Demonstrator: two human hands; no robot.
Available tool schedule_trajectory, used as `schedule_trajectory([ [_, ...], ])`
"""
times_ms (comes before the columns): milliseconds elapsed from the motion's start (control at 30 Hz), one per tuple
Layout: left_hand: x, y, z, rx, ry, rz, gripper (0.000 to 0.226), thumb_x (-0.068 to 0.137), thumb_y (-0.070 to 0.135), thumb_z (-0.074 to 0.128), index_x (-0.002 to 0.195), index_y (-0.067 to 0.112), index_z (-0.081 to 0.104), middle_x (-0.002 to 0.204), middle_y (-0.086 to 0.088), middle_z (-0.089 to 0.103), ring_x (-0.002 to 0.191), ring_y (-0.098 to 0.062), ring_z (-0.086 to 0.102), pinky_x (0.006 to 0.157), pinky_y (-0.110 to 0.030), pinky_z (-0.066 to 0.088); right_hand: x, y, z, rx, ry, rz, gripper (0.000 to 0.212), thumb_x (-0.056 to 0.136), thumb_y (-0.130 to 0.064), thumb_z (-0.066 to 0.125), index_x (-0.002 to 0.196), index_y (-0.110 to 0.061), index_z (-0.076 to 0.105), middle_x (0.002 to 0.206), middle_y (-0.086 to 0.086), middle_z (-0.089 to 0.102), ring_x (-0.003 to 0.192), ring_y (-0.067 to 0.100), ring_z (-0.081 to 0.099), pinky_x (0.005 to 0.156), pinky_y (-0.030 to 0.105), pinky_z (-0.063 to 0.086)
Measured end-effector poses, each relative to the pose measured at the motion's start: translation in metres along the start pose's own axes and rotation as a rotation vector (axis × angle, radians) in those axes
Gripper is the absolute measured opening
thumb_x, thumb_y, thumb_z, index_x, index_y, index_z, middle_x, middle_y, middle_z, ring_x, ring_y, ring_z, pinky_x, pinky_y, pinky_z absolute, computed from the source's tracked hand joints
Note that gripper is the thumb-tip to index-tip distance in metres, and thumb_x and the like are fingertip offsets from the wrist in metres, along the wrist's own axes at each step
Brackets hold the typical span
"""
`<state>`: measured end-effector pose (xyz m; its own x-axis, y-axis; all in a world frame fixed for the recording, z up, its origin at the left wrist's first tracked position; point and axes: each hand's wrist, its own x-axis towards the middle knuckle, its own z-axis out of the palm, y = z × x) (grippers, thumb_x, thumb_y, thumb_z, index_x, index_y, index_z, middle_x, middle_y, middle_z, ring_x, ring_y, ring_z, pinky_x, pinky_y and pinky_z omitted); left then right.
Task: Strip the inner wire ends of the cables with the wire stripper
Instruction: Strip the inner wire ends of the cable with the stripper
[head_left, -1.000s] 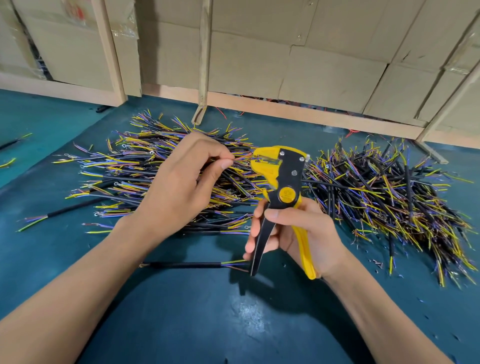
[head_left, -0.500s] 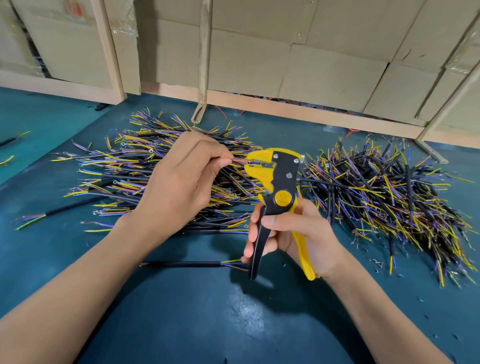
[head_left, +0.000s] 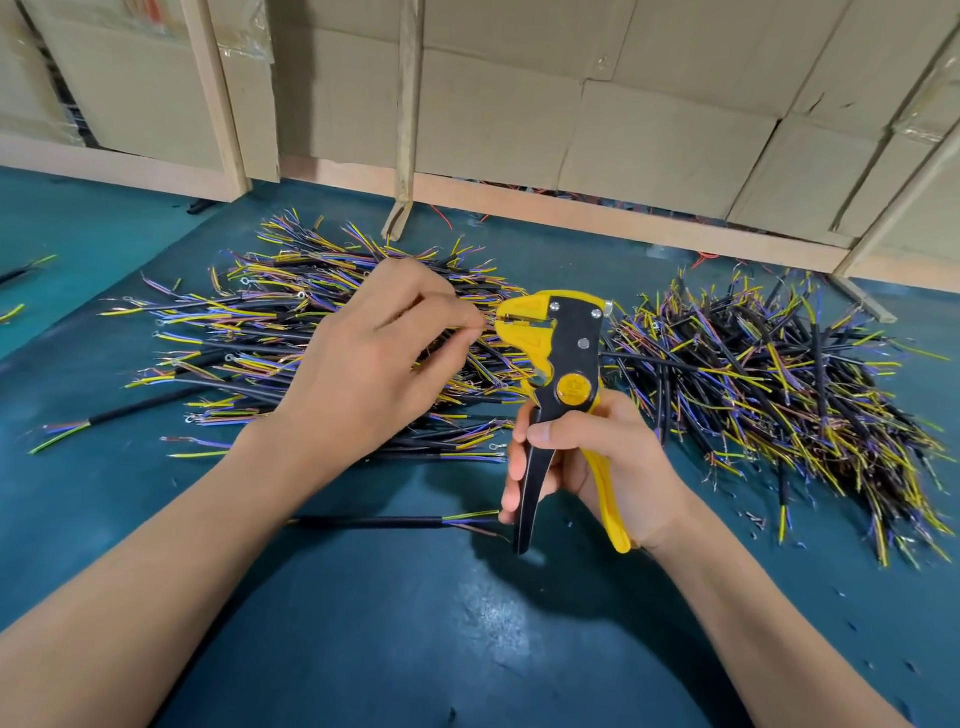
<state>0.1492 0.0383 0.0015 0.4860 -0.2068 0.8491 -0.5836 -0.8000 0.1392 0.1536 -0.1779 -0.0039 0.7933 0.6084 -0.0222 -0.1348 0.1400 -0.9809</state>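
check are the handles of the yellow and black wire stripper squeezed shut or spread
Spread: the yellow and black wire stripper's black and yellow handles diverge in the right hand.

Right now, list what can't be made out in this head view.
- Wire between the left hand's fingertips: too thin, partly covered by the fingers; its colour and whether its end reaches inside the wire stripper's head are unclear.
- Cable body in that hand: hidden by the palm.
- Lower handles of the stripper: partly covered by the right hand.
- Bare wire tips in the right pile: too small to tell.

Left hand (head_left: 374, 358) pinching; right hand (head_left: 597, 467) curled, gripping.
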Motion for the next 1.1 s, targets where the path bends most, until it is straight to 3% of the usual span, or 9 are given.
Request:
schedule_trajectory([
  [233,-0.0004,0.0025,-0.0018,-0.084,0.016,-0.128,0.014,0.096,0.010,0.062,0.106,0.012,0.073,0.099,-0.007,0.056,0.087,-0.018,0.059,0.064,-0.046,0.051,0.0001,0.0015,0.0023,0.013,-0.002,0.018,0.018,0.067,-0.019,0.073,0.079,-0.006,0.070,0.070,0.020,0.062,0.058,0.040,0.065,0.062,0.052,0.059],
  [333,0.0002,0.0015,-0.0011,-0.075,0.021,-0.148,0.017,0.096,0.008,0.059,0.106,0.014,0.071,0.101,-0.003,0.052,0.088,-0.017,0.058,0.065,-0.045,0.051,0.0002,-0.0001,0.0027,0.042,0.014,0.018,0.016,0.067,-0.016,0.073,0.078,-0.005,0.070,0.070,0.022,0.062,0.059,0.041,0.065,0.062,0.053,0.059],
  [567,0.0010,-0.0025,0.0022,-0.133,0.016,-0.134,0.008,0.095,0.000,0.060,0.101,0.001,0.066,0.101,-0.007,0.050,0.094,-0.006,0.047,0.085,-0.015,0.035,-0.0003,0.0001,0.0028,0.054,-0.018,0.016,0.016,0.070,-0.015,0.073,0.081,-0.005,0.071,0.072,0.022,0.063,0.061,0.041,0.067,0.066,0.057,0.060],
  [733,0.0013,0.0022,-0.0028,-0.167,-0.036,-0.098,0.022,0.102,0.012,0.048,0.105,0.001,0.067,0.104,-0.002,0.046,0.096,0.002,0.045,0.078,-0.008,0.034,-0.0006,0.0017,0.0051,0.057,-0.028,0.009,0.016,0.070,-0.016,0.073,0.081,-0.005,0.071,0.072,0.022,0.062,0.062,0.042,0.067,0.066,0.056,0.060],
  [833,0.0023,0.0036,-0.0044,-0.155,-0.067,-0.050,0.023,0.104,0.010,0.047,0.103,0.000,0.068,0.101,-0.008,0.048,0.095,-0.003,0.045,0.081,-0.013,0.035,-0.0010,0.0014,0.0040,0.073,-0.032,0.004,0.016,0.071,-0.014,0.072,0.083,-0.003,0.071,0.074,0.024,0.063,0.063,0.042,0.067,0.067,0.057,0.059],
  [967,0.0030,0.0037,-0.0041,-0.110,-0.081,-0.032,0.022,0.103,0.010,0.049,0.101,-0.002,0.068,0.098,-0.015,0.051,0.089,-0.026,0.051,0.078,-0.036,0.043,-0.0013,0.0020,0.0027,0.058,-0.040,0.000,0.017,0.072,-0.014,0.071,0.084,-0.003,0.071,0.074,0.025,0.061,0.064,0.043,0.067,0.070,0.062,0.060],
  [1100,0.0026,0.0037,-0.0044,-0.082,-0.093,-0.025,0.022,0.103,0.011,0.050,0.101,-0.002,0.067,0.098,-0.015,0.050,0.088,-0.028,0.052,0.073,-0.042,0.045,-0.0008,0.0043,0.0028,0.035,-0.058,-0.002,0.015,0.074,-0.014,0.070,0.085,-0.004,0.071,0.074,0.023,0.062,0.064,0.042,0.068,0.069,0.061,0.060],
])
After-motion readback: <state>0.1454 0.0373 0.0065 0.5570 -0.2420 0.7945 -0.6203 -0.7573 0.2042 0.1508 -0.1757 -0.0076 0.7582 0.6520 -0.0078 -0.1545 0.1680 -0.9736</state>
